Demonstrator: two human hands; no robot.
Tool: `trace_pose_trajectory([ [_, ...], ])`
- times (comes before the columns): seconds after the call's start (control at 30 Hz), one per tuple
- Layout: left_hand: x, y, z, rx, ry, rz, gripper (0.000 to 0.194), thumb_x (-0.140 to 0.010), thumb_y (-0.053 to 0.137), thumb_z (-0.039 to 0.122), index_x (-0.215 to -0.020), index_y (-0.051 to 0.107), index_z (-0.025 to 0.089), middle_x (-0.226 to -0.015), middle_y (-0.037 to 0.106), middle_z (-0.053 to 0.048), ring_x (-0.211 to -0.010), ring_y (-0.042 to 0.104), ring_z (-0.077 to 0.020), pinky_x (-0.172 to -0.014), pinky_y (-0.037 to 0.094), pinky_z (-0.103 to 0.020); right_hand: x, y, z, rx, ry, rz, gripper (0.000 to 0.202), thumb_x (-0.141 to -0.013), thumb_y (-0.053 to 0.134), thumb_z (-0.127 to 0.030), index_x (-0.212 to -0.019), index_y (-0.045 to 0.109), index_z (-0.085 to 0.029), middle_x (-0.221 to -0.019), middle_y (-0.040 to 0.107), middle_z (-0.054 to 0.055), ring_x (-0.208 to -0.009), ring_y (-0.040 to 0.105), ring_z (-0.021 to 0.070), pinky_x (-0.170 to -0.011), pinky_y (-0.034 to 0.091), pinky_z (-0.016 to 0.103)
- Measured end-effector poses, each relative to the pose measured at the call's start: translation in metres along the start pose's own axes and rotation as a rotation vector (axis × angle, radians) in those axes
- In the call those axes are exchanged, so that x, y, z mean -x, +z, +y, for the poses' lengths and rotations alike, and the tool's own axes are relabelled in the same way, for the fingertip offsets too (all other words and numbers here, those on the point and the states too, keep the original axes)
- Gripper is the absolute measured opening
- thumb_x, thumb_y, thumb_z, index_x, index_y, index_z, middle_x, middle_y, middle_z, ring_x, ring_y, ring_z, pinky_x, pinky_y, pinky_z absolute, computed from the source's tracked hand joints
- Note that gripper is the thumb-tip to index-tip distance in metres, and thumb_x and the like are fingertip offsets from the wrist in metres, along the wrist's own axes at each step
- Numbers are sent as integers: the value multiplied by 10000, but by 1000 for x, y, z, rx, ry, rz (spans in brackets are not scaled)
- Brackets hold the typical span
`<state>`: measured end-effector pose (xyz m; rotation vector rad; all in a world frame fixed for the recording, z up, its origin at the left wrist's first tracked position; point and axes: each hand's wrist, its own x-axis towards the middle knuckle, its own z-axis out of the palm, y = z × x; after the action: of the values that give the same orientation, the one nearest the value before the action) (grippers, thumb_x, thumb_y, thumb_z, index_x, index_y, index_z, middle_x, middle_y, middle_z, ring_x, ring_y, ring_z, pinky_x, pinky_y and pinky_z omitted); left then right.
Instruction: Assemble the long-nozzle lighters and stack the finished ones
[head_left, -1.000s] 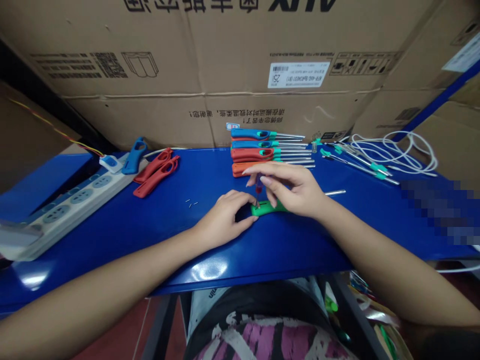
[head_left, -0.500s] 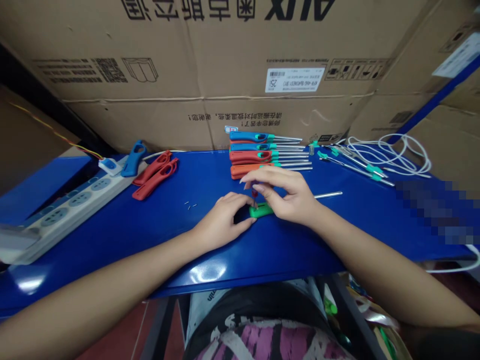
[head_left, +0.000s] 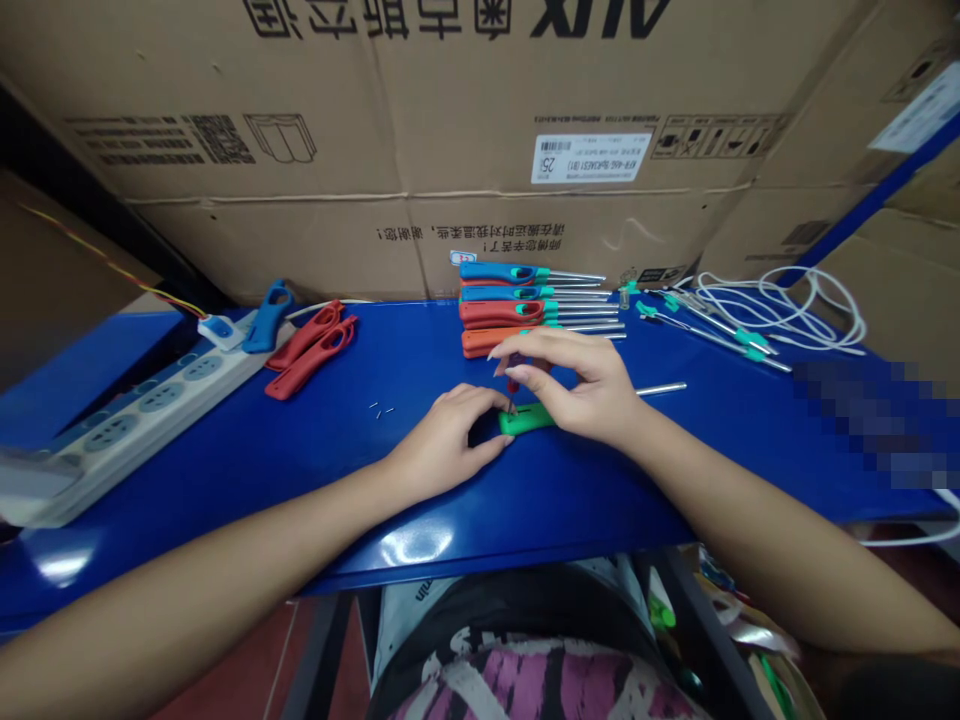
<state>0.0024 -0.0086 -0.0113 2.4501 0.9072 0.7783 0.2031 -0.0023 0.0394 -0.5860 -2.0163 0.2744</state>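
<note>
A green-handled lighter (head_left: pixel 531 417) with a long metal tube lies flat on the blue table, its tube pointing right. My left hand (head_left: pixel 450 440) grips the left end of its handle between thumb and fingers. Above it, my right hand (head_left: pixel 577 385) is closed around a small screwdriver (head_left: pixel 512 386) with a red handle, held upright. The screwdriver's tip meets the green handle near its left end; whether a screw sits under it is too small to tell. Several tiny screws (head_left: pixel 381 409) lie on the table left of my left hand.
Several blue, red and orange lighters (head_left: pixel 501 313) are stacked behind my hands. To the left are red handle shells (head_left: pixel 315 358), a blue shell (head_left: pixel 268 317) and a power strip (head_left: pixel 150 410). Metal tubes (head_left: pixel 724 335) and a white cable (head_left: pixel 817 300) lie right. A cardboard sheet (head_left: pixel 300 230) stands behind.
My right hand has shifted very slightly to the right and up around the screwdriver. My left hand and the green lighter have stayed in place.
</note>
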Motion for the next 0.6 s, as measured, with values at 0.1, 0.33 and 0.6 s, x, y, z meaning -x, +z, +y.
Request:
trace_pose_trajectory([
  [0.1, 0, 0, 0, 2, -1, 2, 214, -884, 683, 218, -1081, 602, 199, -1104, 700, -51, -1060, 630, -236, -960, 494, -409, -1, -1, 2, 116, -70, 10, 165, -946, 604, -195, -1069, 715, -194, -975, 772, 53, -871, 725, 152, -837, 572, 268],
  [0.33, -2, 1, 1, 23, -25, 4, 200, -870, 693, 212, -1053, 612, 200, -1089, 709, -48, -1050, 640, -237, -961, 501, -411, 0, 4, 2, 272, -219, 56, 162, -953, 597, -204, -1081, 696, -196, -964, 771, 67, -870, 722, 181, -821, 579, 320],
  [0.6, -1, 1, 2, 16, -20, 18, 223, -866, 700, 207, -1075, 625, 200, -1093, 713, -45, -1044, 646, -232, -965, 498, -404, 5, 4, 7, 321, -187, 84, 293, -941, 649, -256, -1222, 672, -173, -1029, 778, 74, -910, 730, 161, -874, 577, 270],
])
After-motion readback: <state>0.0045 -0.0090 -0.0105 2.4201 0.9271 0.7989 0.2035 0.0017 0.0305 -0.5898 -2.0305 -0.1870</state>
